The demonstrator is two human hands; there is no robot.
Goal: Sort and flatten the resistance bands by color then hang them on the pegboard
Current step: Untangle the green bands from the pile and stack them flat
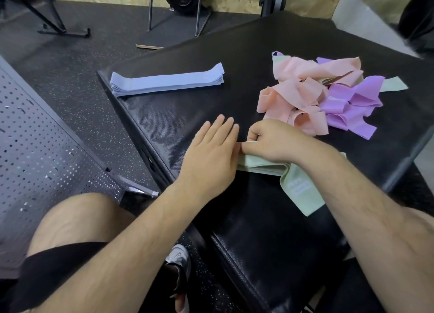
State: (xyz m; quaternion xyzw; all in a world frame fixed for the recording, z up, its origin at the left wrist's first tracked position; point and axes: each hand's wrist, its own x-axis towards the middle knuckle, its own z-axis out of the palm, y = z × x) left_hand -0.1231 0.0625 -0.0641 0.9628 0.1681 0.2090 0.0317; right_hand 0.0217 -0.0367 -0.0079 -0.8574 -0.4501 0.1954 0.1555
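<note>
Right hand (pixel 270 141): fingers curled, pinching the end of the green bands (pixel 263 165), 6 o'clock on the worktop (pixel 187 111).
Left hand (pixel 211 153): flat, fingers straight and together, palm down on the worktop, touching the right hand's thumb side at 9 o'clock of it.
Green bands: small flat stack under the right hand and wrist at the near edge; one loose band (pixel 298 190) droops past that edge.
Blue bands (pixel 166 80): flat, neat stack, 11 o'clock, along the far-left edge, well apart from both hands.
Mixed pile: 2 o'clock, tangled, unflattened. Pink bands (pixel 293 96) on its near-left side, purple bands (pixel 347 106) on its right, one green end (pixel 394 84) sticking out at 3 o'clock of the pile.
Pegboard (pixel 35 136): lying on the floor (pixel 82 54), 9 o'clock of the worktop; a few hooks on it, no bands.
</note>
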